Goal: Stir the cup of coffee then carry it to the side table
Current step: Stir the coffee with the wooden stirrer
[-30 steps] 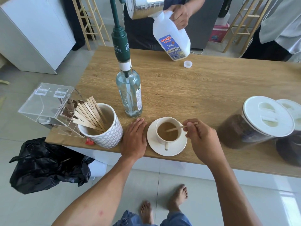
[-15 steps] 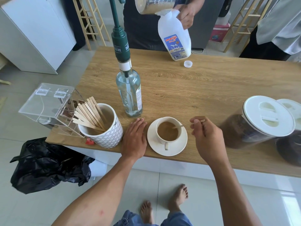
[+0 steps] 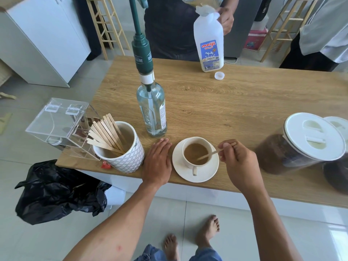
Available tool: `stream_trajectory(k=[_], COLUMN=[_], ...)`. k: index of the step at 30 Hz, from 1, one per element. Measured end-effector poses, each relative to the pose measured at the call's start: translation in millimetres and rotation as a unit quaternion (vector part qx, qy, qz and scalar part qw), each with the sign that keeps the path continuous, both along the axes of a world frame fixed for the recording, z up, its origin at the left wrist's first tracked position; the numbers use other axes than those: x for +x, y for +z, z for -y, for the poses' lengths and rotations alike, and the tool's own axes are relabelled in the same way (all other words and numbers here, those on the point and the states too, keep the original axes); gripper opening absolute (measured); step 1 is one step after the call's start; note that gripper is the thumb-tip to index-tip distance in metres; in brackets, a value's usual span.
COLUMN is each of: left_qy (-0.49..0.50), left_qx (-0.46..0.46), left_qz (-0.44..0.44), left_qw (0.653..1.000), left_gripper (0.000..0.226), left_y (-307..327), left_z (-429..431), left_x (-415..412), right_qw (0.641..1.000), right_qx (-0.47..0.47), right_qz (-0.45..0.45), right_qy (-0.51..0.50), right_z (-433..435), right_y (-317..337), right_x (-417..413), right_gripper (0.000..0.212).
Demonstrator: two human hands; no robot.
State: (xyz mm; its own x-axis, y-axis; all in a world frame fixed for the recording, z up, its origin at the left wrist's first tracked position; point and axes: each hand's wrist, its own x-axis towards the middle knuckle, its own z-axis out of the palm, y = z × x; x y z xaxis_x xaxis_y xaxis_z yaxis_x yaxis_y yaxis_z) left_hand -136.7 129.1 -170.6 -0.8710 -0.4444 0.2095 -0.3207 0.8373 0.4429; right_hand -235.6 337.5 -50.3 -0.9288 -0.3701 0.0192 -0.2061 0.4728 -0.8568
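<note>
A white cup of milky coffee stands on a white saucer near the front edge of the wooden table. Its handle points toward me. My right hand pinches a wooden stir stick just right of the cup, and the stick's tip dips into the coffee. Left of the saucer, my left hand lies flat on the table with its fingers together, holding nothing.
A patterned mug of wooden sticks and a clear acrylic box stand at the left. A tall pump bottle rises behind the cup. Two lidded coffee jars stand at the right. Across the table a person holds a milk jug.
My right hand has circled with the stick in the cup, swinging right and then back toward the cup. The person opposite has tipped the milk jug more upright.
</note>
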Motion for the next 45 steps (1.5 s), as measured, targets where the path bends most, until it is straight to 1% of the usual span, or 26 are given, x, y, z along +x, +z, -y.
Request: stream_trajectory(k=[3,5,7,9,12,14,16,19,21,23,26,30,32,34,36,38,39,41,43,45], left_qy=[-0.001,-0.001,-0.001,-0.001,0.0,-0.003,-0.005,-0.004,-0.003,-0.003,-0.005,-0.003,-0.002,-0.003,-0.003,-0.002,-0.001,-0.001,-0.003,-0.006], left_qx=[-0.001,-0.002,-0.003,-0.003,-0.001,-0.001,0.0,0.003,0.003,0.004,0.004,0.003,0.004,0.003,0.003,0.001,0.0,0.001,0.0,-0.002], left_qz=[0.0,0.003,0.004,0.004,0.004,0.006,0.006,0.005,0.005,0.007,0.009,0.005,0.007,0.006,0.001,-0.003,-0.003,0.0,0.001,-0.001], left_qw=[1.0,1.0,1.0,1.0,1.0,1.0,1.0,1.0,1.0,1.0,1.0,1.0,1.0,1.0,1.0,1.0,1.0,1.0,1.0,1.0], left_gripper=[0.049,0.049,0.048,0.048,0.049,0.05,0.05,0.05,0.051,0.051,0.051,0.05,0.05,0.051,0.05,0.05,0.05,0.05,0.048,0.047], left_y=[-1,-2,-2,-2,-2,-3,-4,-3,-3,-3,-3,-2,-2,-2,-2,-2,-2,-3,-4,-5], left_z=[1,1,0,0,2,3,1,0,1,1,0,1,1,0,-1,0,1,1,1,1], left_x=[0,1,0,0,0,0,0,-1,0,0,0,0,0,0,0,0,0,0,0,0], right_qw=[0.999,1.0,1.0,1.0,0.999,1.0,1.0,0.999,0.999,1.0,1.0,0.999,1.0,1.0,1.0,0.999,0.999,0.999,0.999,1.0], right_qx=[-0.011,-0.007,0.003,-0.001,-0.007,-0.002,0.003,0.004,0.0,0.001,0.004,-0.002,0.003,0.012,0.009,-0.001,-0.002,0.008,0.017,0.008], right_qz=[-0.019,-0.023,-0.005,0.007,-0.014,-0.021,-0.002,0.01,-0.001,-0.018,-0.005,-0.019,-0.023,-0.009,0.0,-0.01,-0.016,-0.029,-0.028,-0.027], right_qy=[-0.039,-0.012,0.016,-0.002,-0.033,-0.007,0.011,-0.031,-0.042,-0.024,-0.007,-0.037,-0.017,0.005,-0.011,-0.041,-0.042,-0.012,0.012,-0.01], right_z=[0,2,2,-1,-2,0,-1,-4,-2,1,1,2,5,6,4,3,3,6,6,4], right_y=[0,1,0,0,0,0,0,0,1,1,0,4,6,7,6,6,6,6,5,5], right_x=[-3,-1,1,-1,-4,-1,1,-1,-1,2,4,2,3,4,4,2,2,3,5,4], right_gripper=[0.021,0.02,0.021,0.023,0.021,0.02,0.022,0.026,0.025,0.021,0.021,0.022,0.02,0.022,0.026,0.027,0.025,0.02,0.02,0.023])
